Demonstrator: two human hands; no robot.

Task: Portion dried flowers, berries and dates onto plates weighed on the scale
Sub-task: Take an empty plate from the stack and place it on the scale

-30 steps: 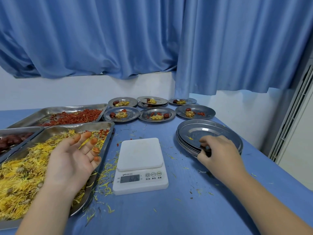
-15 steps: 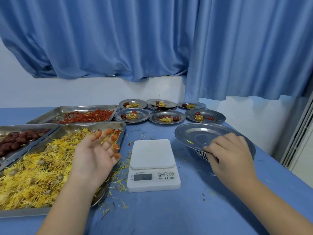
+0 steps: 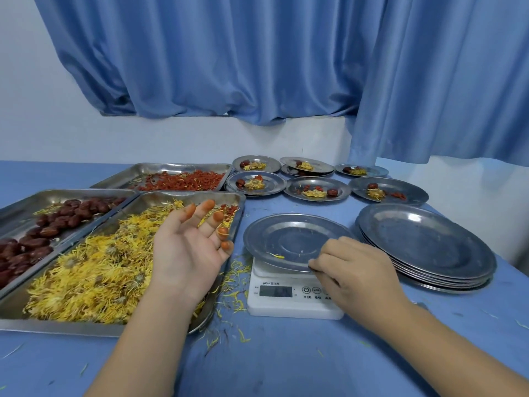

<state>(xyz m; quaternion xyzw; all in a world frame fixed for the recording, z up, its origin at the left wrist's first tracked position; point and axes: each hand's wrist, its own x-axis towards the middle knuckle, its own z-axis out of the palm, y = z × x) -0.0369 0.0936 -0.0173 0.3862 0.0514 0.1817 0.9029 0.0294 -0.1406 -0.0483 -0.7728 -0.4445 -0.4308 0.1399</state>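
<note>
R hand (image 3: 357, 276) pinches near rim of steel plate (image 3: 289, 242) sitting on white scale (image 3: 286, 303); btn label reads "开/关", display unreadable. L hand (image 3: 186, 250) relaxed, palm up, orange-stained fingertips (image 3: 218, 216), above tray of dried yellow flowers (image 3: 57, 329). Plate stack (image 3: 423, 245) just right of scale.

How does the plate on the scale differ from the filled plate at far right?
The round steel plate on the white scale holds only stray yellow petals; the far-right steel plate carries a date, flowers and berries. The right hand grips the first; the second lies untouched. Both are round and shallow.
</note>
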